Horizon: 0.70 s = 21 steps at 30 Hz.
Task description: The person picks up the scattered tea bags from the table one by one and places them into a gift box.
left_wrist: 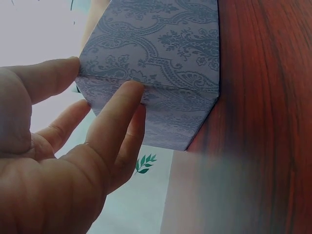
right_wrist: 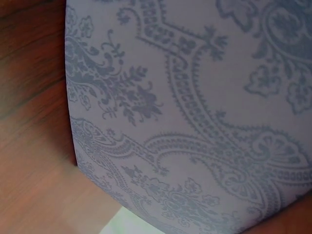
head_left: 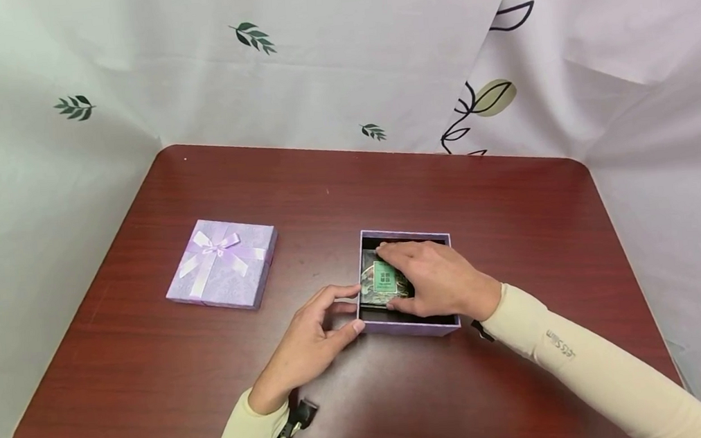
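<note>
A lidless purple box (head_left: 410, 327) with a dark inside stands on the table. In it lies a flat, square, shiny clear-wrapped packet (head_left: 369, 290) with a green label and mottled contents. My right hand (head_left: 433, 278) reaches into the box and holds the packet, fingers over its far edge and thumb at its near edge. The left hand (head_left: 308, 344) touches the box's left side with fingertips and thumb. In the left wrist view, those fingers (left_wrist: 112, 117) lie against the patterned box wall (left_wrist: 161, 44). The right wrist view shows only the patterned box wall (right_wrist: 195, 122) up close; the hand is hidden there.
A purple lid (head_left: 231, 281) with a ribbon bow lies to the left of the box. Both sit on a reddish-brown wooden table (head_left: 323, 186) with rounded corners. A white leaf-printed curtain (head_left: 313, 83) hangs behind and beside it.
</note>
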Available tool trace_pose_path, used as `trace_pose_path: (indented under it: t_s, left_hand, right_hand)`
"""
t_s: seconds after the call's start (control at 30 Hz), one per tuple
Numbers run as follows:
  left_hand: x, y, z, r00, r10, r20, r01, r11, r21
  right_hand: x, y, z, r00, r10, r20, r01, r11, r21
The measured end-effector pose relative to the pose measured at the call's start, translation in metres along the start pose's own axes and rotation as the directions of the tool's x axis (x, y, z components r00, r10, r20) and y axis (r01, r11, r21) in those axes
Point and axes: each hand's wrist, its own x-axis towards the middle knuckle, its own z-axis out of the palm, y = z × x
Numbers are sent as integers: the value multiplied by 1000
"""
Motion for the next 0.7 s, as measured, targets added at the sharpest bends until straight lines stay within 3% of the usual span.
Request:
trace_pose_path:
  t_s: [0.57,0.7]
  left_hand:
    - [0,-2,-6,1000,-3,-21,4,999,39]
    - [-2,-2,-5,1000,-11,-21,11,1000,12]
  right_hand:
    - [3,-2,-2,998,-36,-44,37,999,27]
    - [0,-4,-6,993,-45,-106,47,999,24]
